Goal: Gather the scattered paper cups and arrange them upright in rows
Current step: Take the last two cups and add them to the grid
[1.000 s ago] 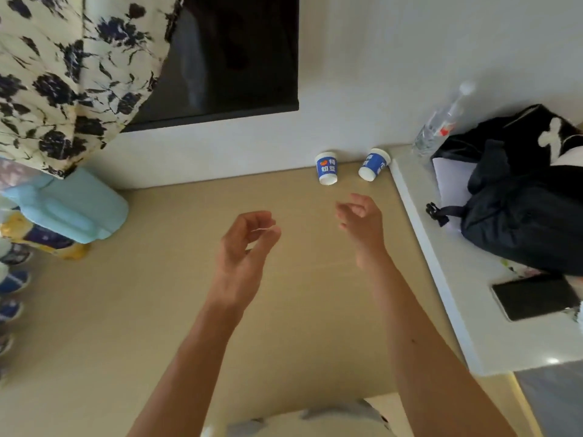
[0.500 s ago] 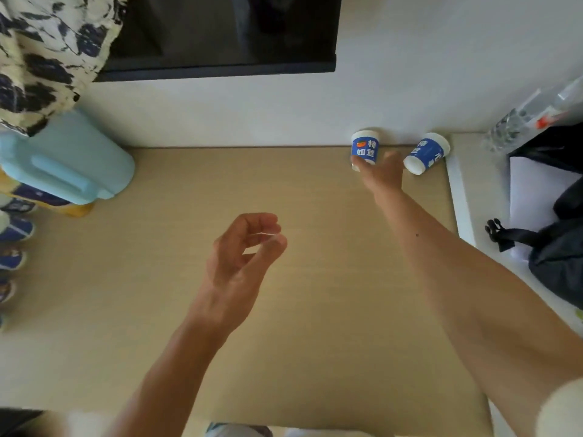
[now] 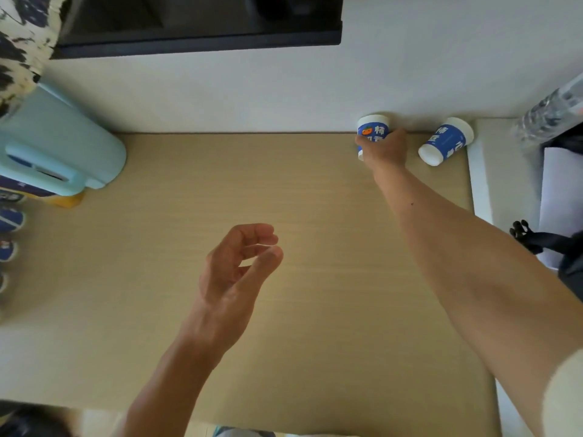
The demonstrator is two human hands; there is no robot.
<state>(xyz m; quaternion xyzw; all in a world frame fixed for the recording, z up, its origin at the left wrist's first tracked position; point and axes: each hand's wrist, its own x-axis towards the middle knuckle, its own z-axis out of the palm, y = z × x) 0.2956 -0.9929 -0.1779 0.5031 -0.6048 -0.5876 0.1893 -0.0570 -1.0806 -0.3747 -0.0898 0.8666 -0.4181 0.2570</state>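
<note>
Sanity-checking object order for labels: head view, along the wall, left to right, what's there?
light blue jug → paper cup gripped by the right hand → second paper cup → clear plastic bottle

- I read this as a lived-in room in a home, perhaps a bedroom or dorm corner, not a workplace.
- A flower-print curtain (image 3: 19,42) hangs at the upper left, beside a dark screen (image 3: 195,20) set against the plain white wall (image 3: 410,74).
- The surface I look down on is a pale wood-look desk (image 3: 315,294) pushed up to that wall.
- Personal things sit around it: a light blue plastic jug (image 3: 53,146) on the left, and a water bottle (image 3: 549,111) and a black bag (image 3: 568,257) on the white side counter (image 3: 492,171).
</note>
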